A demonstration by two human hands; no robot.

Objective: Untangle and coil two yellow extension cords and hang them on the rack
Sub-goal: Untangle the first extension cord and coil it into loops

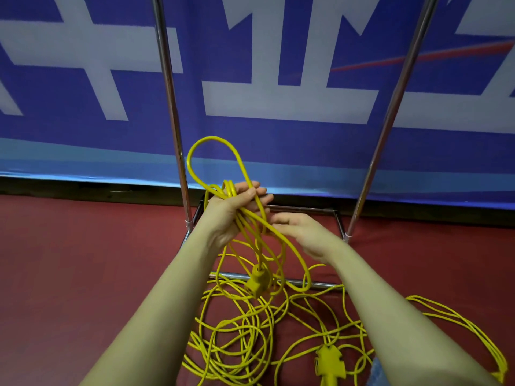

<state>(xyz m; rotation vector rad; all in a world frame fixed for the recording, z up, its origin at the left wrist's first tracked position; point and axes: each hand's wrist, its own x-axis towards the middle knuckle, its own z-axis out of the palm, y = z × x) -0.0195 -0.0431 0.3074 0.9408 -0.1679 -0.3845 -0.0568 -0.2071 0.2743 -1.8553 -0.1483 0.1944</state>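
Observation:
My left hand (pixel 234 207) grips a bundle of several loops of a yellow extension cord (pixel 214 151), raised above the floor. One loop sticks up above my fist; a yellow socket end (pixel 257 282) dangles below it. My right hand (pixel 302 232) is blurred, just right of the bundle, fingers near a strand that curves down; whether it holds that strand is unclear. A tangled heap of yellow cord (pixel 239 338) lies on the red floor beneath my arms, with a second yellow multi-socket end (pixel 330 360) at lower right. The metal rack (pixel 170 107) stands right behind.
The rack has two chrome uprights, the right one (pixel 390 112) slanting, and a base frame (pixel 306 210) on the red floor (pixel 83 260). A blue and white banner (pixel 278 101) covers the wall behind. More cord loops (pixel 473 330) trail to the far right.

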